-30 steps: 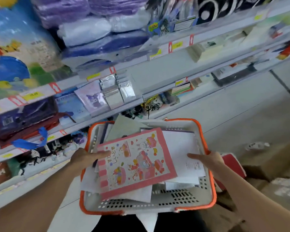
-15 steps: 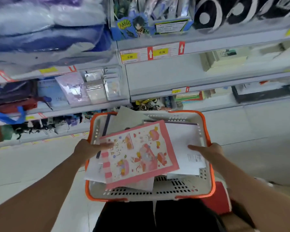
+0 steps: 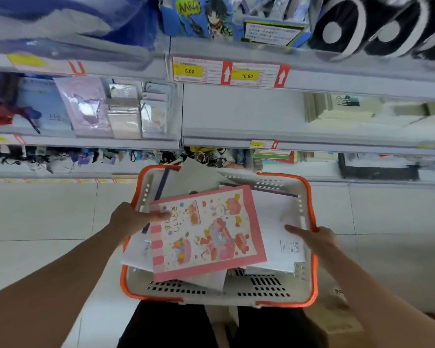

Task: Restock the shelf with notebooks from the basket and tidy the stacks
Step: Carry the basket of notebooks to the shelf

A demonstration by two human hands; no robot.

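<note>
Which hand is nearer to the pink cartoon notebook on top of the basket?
Left. The left hand grips the basket rim, thumb lying on the pink notebook. The right hand holds the opposite rim, thumb on a white notebook, clear of the pink one.

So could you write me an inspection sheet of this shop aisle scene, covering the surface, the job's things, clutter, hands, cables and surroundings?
Surface: pale tiled floor; grey shelf ahead, its middle bay bare on the left.
Job's things: orange-rimmed basket held at waist height, full of loose notebooks; pink cartoon notebook lies tilted on top, white notebook beneath it.
Clutter: small dark trinkets crowd the lower shelf.
Hands: left hand grips the basket's left rim, thumb on the pink notebook; right hand grips the right rim, thumb on the white notebook.
Cables: nothing seen.
Surroundings: price tags reading 5.00 and 10.00; stacked pale notebooks on the right.
</note>
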